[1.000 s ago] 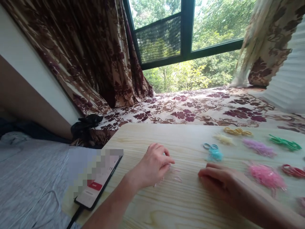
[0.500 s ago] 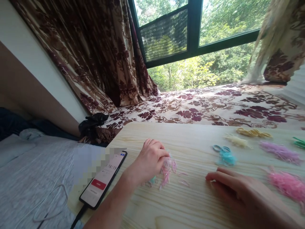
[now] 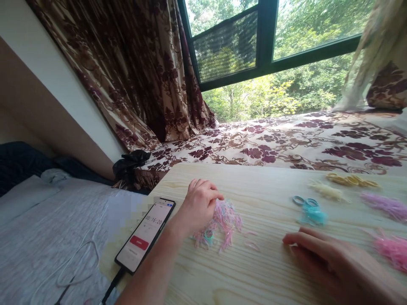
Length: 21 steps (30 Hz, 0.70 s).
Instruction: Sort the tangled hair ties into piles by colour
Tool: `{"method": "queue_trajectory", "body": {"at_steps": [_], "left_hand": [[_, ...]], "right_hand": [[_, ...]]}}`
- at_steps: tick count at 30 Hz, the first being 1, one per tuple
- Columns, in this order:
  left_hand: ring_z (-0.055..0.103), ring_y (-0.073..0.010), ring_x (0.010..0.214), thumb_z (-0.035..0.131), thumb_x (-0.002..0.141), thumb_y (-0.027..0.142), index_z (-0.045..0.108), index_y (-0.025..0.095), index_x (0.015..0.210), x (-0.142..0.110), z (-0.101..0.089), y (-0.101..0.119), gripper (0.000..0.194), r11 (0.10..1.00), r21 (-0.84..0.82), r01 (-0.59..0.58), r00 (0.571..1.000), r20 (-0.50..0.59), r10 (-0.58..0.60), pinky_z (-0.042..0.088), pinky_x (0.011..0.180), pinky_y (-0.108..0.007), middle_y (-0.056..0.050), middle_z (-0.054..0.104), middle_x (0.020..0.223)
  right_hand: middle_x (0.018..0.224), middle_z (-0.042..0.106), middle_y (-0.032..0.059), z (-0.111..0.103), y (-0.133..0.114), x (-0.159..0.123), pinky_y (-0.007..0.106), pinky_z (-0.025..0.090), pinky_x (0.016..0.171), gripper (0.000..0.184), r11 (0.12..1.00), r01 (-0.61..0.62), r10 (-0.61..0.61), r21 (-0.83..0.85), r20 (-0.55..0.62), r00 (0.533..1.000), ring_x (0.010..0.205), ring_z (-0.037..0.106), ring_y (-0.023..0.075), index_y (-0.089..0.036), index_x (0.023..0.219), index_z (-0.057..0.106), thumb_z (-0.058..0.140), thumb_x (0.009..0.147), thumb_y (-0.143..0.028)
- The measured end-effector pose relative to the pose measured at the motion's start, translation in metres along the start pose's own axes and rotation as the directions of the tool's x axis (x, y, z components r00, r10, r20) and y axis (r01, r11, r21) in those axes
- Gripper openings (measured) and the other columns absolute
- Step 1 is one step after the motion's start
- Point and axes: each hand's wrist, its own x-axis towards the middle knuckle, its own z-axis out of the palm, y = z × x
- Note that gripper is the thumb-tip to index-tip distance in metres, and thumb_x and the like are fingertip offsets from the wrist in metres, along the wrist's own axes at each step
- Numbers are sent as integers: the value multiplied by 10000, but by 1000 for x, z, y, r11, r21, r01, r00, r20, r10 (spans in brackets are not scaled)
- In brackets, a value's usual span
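Observation:
My left hand (image 3: 201,205) is over the left upper edge of a pile of thin rubber bands (image 3: 227,222), mostly pink. Its fingers curl downward and their tips are hidden, so what they hold, if anything, does not show. A teal coiled band (image 3: 208,235) lies in the pile near my wrist. Right of the pile, my right hand (image 3: 330,258) rests on the table with fingers stretched out and nothing in them. Beyond it sit a teal heap of bands (image 3: 313,215) and two blue-green rings (image 3: 304,201).
Along the table's (image 3: 254,271) right side lie cream bands (image 3: 330,191), yellow ties (image 3: 351,180), purple bands (image 3: 384,205) and a bright pink heap (image 3: 392,250). A phone showing a timer (image 3: 146,235) lies at the left edge, its cable attached. A bed (image 3: 57,228) adjoins on the left.
My left hand has drawn back off the pink pile, which now shows more fully and looks more spread. My right hand stays resting. The view has turned slightly left.

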Motion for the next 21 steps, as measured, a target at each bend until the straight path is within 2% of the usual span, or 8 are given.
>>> {"method": "queue_trajectory", "body": {"at_steps": [4,8,12,21], "left_hand": [[566,-177,963,477,791,-9,730,203,837,-2,8,16,333,988,-93,-120,992,38,124,391,945,-376,-37,665,917],[572,-167,973,566,814,81,708,198,853,-6,14,36,188,964,-182,-194,971,104,215,358,1007,-370,-28,669,904],[562,-195,988,673,795,228,679,205,857,-10,17,43,66,963,-188,-192,962,160,223,292,1065,-427,-28,664,903],[545,-174,928,702,755,201,616,196,774,-13,19,41,88,971,-196,-140,955,232,184,336,1012,-386,-6,612,899]], "right_hand": [[783,721,31,-1,-3,1,260,482,531,177,1000,-15,15,-5,0,1000,637,678,198,-289,857,676,504,882,-324],[762,708,32,-9,-15,5,259,457,529,240,998,-59,61,-26,70,996,635,673,190,-270,823,664,440,907,-287],[804,696,36,-19,-28,8,269,442,571,265,992,-107,117,-72,143,983,683,665,194,-254,848,658,401,911,-233],[834,682,40,-28,-40,10,240,396,603,261,985,-163,169,-53,148,974,701,630,153,-223,851,671,418,887,-169]]}}
